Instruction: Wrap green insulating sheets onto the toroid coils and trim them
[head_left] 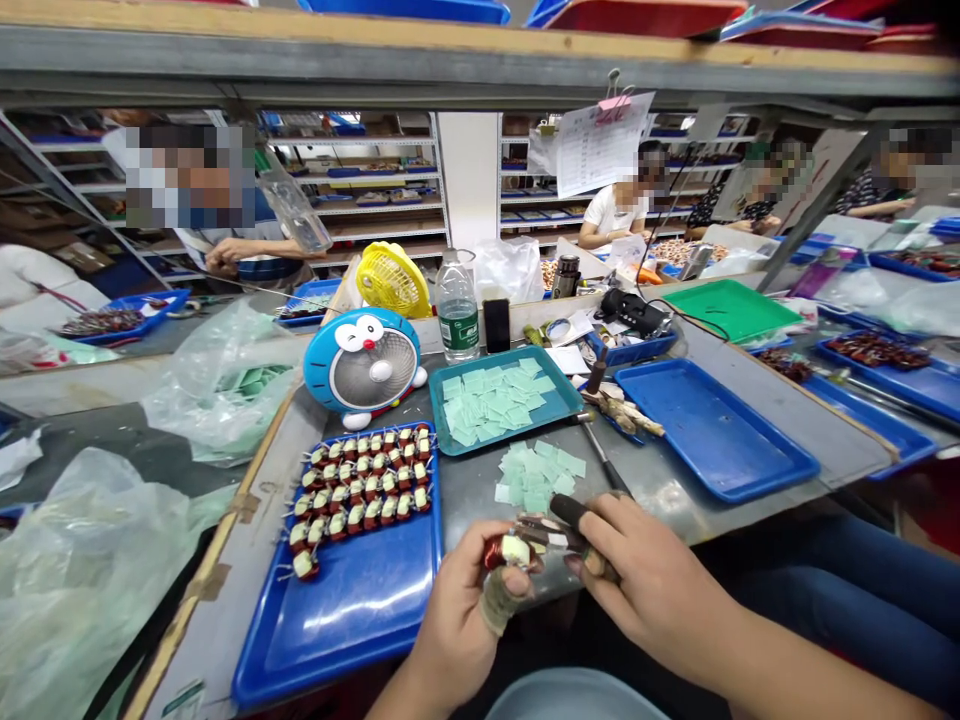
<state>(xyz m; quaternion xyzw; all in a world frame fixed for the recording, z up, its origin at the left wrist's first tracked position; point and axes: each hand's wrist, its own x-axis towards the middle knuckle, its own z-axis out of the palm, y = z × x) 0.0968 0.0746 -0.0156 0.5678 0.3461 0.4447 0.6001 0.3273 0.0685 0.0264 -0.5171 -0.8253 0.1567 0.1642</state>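
Observation:
My left hand (461,605) pinches a small red-wound coil (507,551) between bandaged thumb and fingers, just above the table's front edge. My right hand (649,585) is closed round a dark-handled tool (571,516) whose tip touches the coil. Left of my hands a blue tray (352,610) carries rows of several similar coils (360,485). Loose pale green squares (538,475) lie on the table just beyond my hands. A teal tray (559,405) behind them holds more green squares.
An empty blue tray (712,430) lies to the right, a green one (731,308) behind it. A blue cartoon desk fan (365,365), a yellow fan (393,280) and a water bottle (457,310) stand at the back. Plastic bags (75,560) fill the left. Other people work at neighbouring benches.

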